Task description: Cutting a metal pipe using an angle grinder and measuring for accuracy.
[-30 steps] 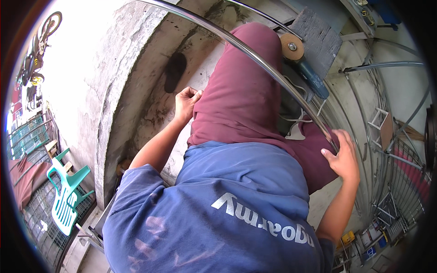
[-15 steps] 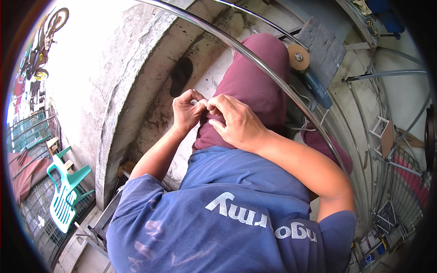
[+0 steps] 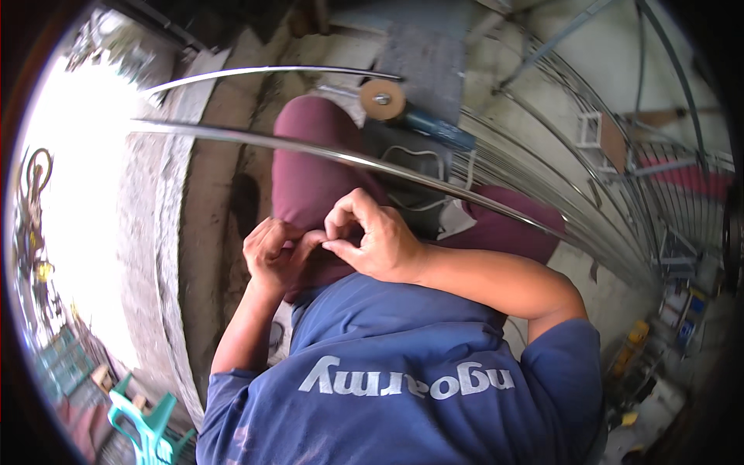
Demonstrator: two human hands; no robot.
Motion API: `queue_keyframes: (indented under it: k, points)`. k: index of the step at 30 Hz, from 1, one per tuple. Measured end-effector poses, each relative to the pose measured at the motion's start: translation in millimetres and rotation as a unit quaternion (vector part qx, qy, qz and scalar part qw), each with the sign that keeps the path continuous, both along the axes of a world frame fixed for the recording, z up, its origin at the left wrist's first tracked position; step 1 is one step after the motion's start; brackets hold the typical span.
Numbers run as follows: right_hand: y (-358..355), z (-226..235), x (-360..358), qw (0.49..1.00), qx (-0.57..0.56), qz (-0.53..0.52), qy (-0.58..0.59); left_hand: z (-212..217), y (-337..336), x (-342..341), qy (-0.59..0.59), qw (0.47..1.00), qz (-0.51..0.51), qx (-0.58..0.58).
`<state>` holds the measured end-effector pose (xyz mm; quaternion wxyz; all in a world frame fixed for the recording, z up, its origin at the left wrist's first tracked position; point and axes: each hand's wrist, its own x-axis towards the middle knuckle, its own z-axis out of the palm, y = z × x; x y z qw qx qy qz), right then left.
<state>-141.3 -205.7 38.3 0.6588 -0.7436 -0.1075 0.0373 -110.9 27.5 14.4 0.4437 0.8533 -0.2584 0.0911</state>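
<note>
My left hand (image 3: 270,254) is closed, its fingers curled and thumb pressed in, over the lap of my maroon trousers (image 3: 311,184). Beside it my right hand (image 3: 380,242) pinches thumb and forefinger near the left thumb tip. Anything between the fingertips is too small or hidden to make out. Just beyond both hands, a long shiny metal tube (image 3: 341,156) lies across my legs, apart from my fingers. Past the tube is an angle grinder (image 3: 438,129) with a tan disc (image 3: 381,99).
A second metal tube (image 3: 271,69) lies farther off, near a grey board (image 3: 422,58). Many long metal rods (image 3: 570,194) run along the right. A pale cord (image 3: 422,150) loops by the grinder. A concrete ledge (image 3: 167,256) and a green plastic chair (image 3: 147,426) are at left.
The view has turned, so the tube now crosses more levelly and the grinder appears farther left. Both hands stay close together, fingers still pinched.
</note>
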Motion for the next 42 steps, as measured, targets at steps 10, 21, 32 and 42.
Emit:
queue_keyframes:
  k: [10, 21, 32, 42]
  points:
    - [-103, -33, -85, 0.981, 0.026, -0.167, 0.095, -20, -123, 14, 0.102, 0.952, -0.255, 0.134]
    - [-124, -121, -104, 0.927, 0.233, -0.104, 0.274, -53, -172, 18, 0.333, 0.843, -0.372, 0.199]
    - [-127, -147, -93, 0.827, 0.428, -0.114, 0.346, -55, -161, 30, 0.467, 0.811, -0.320, 0.150]
    - [-142, -139, -88, 0.868, 0.310, -0.206, 0.330, -48, -155, 31, 0.490, 0.825, -0.241, 0.145]
